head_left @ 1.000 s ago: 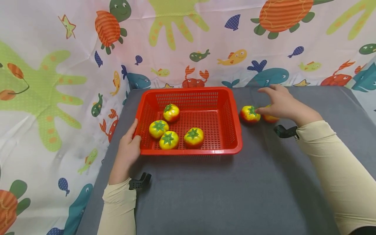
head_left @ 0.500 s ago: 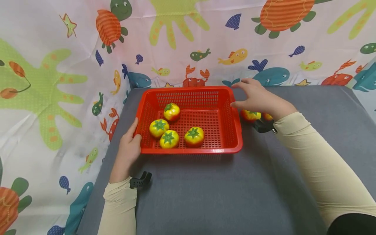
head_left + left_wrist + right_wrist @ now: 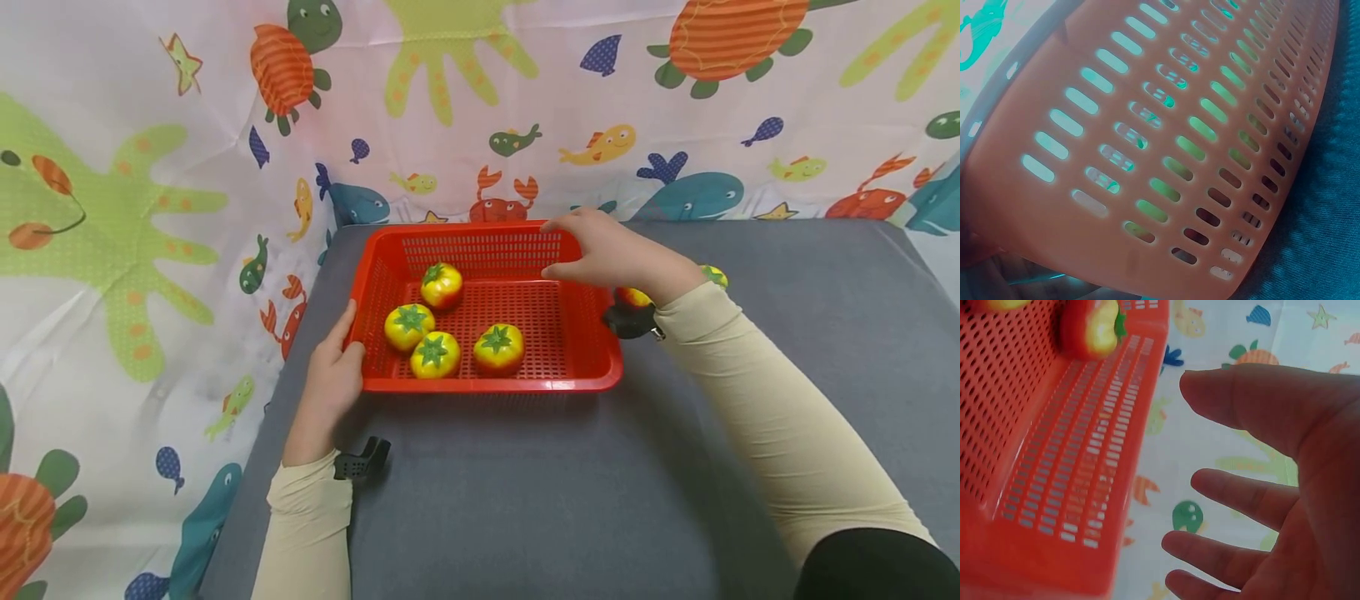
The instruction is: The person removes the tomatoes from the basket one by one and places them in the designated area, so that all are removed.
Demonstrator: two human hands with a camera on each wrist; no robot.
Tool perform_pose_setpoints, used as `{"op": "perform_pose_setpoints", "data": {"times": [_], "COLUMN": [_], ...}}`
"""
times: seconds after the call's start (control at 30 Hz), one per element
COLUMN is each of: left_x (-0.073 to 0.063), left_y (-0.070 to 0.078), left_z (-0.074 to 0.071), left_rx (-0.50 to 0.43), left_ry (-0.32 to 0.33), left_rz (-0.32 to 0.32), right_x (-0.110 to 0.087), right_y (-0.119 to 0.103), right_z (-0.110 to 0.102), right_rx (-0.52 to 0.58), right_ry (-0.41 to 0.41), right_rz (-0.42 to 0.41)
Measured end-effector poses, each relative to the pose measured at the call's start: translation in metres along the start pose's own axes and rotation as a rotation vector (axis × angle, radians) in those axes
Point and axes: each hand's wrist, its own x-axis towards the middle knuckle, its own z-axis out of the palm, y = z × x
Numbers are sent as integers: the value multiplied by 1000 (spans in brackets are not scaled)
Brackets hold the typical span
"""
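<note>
Red basket (image 3: 487,386) near back edge of grey counter (image 3: 480,500), long axis left to right. We count four tomatoes (image 3: 498,350) inside, mostly front-left. Left hand (image 3: 333,375) holds basket's left edge. Right hand (image 3: 611,254) above back-right corner, fingers parted, empty; inside tomatoes lie leftward, frontward. Two more tomatoes (image 3: 715,276) beyond right edge.

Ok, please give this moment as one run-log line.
left hand: holds red basket; right hand: empty, near basket's right end; inside: four yellow-red fruits; on table: two fruits, partly hidden
</note>
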Motion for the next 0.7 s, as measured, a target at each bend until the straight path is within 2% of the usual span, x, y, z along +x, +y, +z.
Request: {"op": "perform_pose_setpoints", "data": {"times": [0.3, 0.7], "left_x": [3, 3], "left_y": [0, -2], "left_z": [-2, -2], "left_rx": [4, 12], "left_ry": [2, 7], "left_rz": [-11, -10], "right_x": [18, 30], "right_y": [-17, -31], "right_z": [20, 45], "right_rx": [8, -15], "right_ry": [-55, -214], "right_rz": [-74, -96]}}
